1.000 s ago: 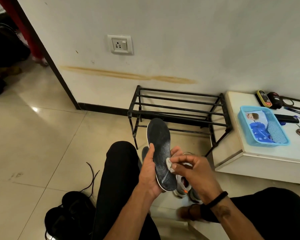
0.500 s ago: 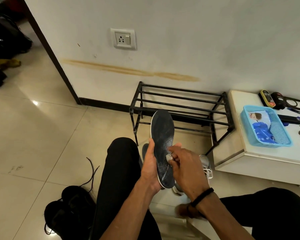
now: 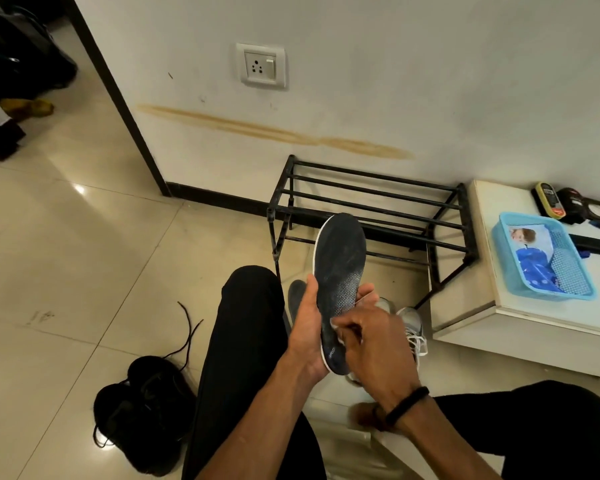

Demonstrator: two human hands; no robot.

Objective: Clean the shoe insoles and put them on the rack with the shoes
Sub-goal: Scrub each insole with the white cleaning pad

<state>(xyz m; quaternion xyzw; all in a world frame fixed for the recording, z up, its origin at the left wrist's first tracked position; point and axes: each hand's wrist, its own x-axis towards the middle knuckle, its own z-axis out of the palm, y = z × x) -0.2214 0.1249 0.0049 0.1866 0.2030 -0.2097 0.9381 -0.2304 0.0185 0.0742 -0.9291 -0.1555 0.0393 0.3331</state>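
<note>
While the person sat with knees apart above the floor [image 3: 84, 271], the left hand [image 3: 307, 327] held a dark insole [image 3: 340, 271] upright between the legs. Its thumb lay along the insole's left edge and its fingers curled round behind, their tips [image 3: 369, 291] showing at the right edge, so the insole's lower half sat clamped in that grip. The heel end rested low against the palm, and the rounded toe end pointed up and slightly right toward the black metal rack [image 3: 371, 206]; the long axis ran nearly vertical in the view, with the patterned face turned to the camera. The right hand [image 3: 374, 344] lay over the insole's lower right part, its fingers bent and pinching a small white wipe [image 3: 336, 323] against the surface near the heel. A black band [image 3: 407, 401] circled that wrist.

A second dark insole [image 3: 295, 296] showed just behind the left hand, mostly hidden. Grey shoes with white laces [image 3: 411, 327] stood on the floor beyond the right hand, beside the rack's front right leg. A pair of black shoes [image 3: 142, 410] with loose laces lay on the floor by the left leg. At the right a white tabletop [image 3: 482, 237] carried a blue basket [image 3: 503, 237] near its front edge.
</note>
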